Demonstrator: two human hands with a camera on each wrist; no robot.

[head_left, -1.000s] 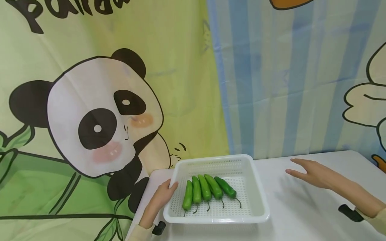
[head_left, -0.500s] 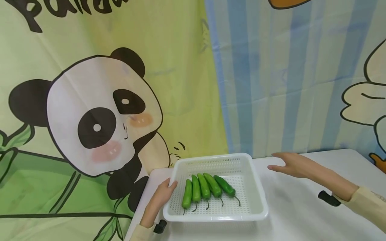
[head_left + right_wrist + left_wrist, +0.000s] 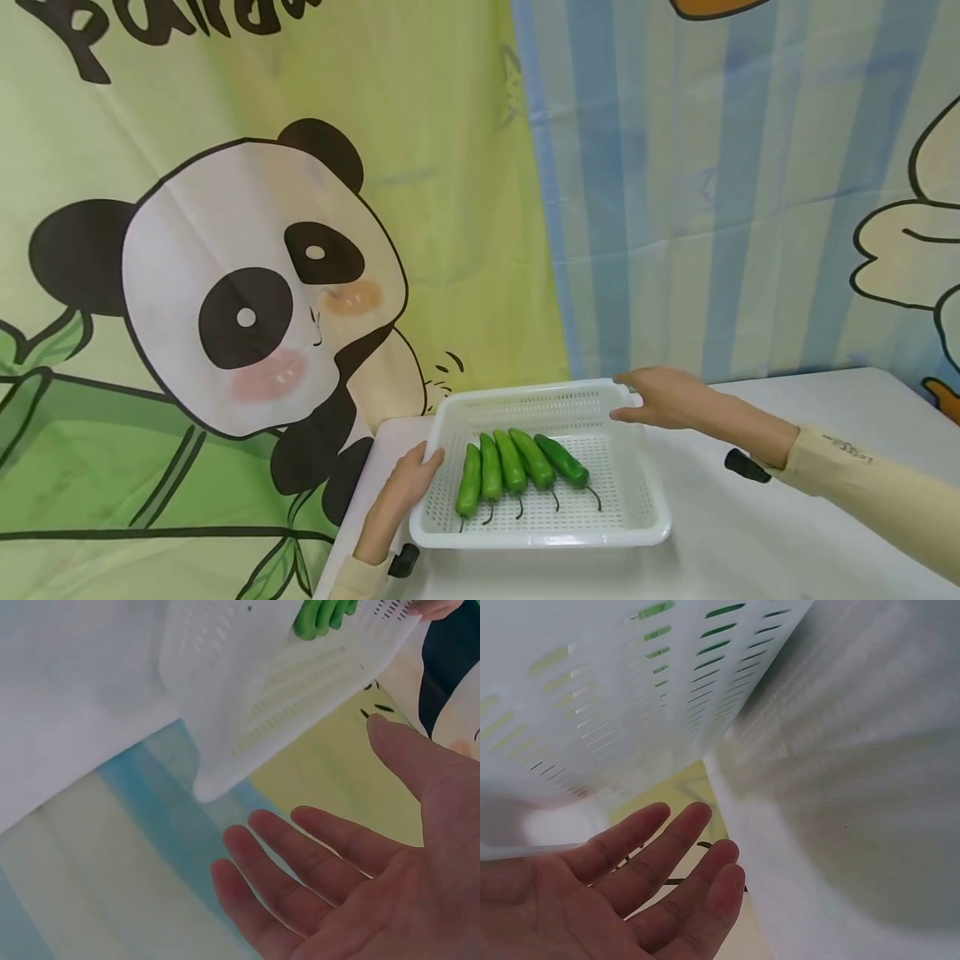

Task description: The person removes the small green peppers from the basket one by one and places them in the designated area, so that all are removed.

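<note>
A white perforated plastic basket stands near the left of the white table. Several green peppers lie side by side in it, stems toward the front. My left hand holds the basket's left rim, thumb over the edge. Below that rim, in the left wrist view, the fingers extend outside the perforated wall; the thumb is hidden. My right hand is at the basket's back right corner. Seen from the right wrist, its thumb and fingers are spread, with a gap to the basket corner.
Behind the white table hangs a printed curtain, with a panda on the left and blue stripes on the right. Black wrist cameras sit at both wrists. The table's left edge runs close to the left forearm.
My right hand has come leftward across the table from the right to the basket's back right corner. The left hand, basket and peppers have stayed in place.
</note>
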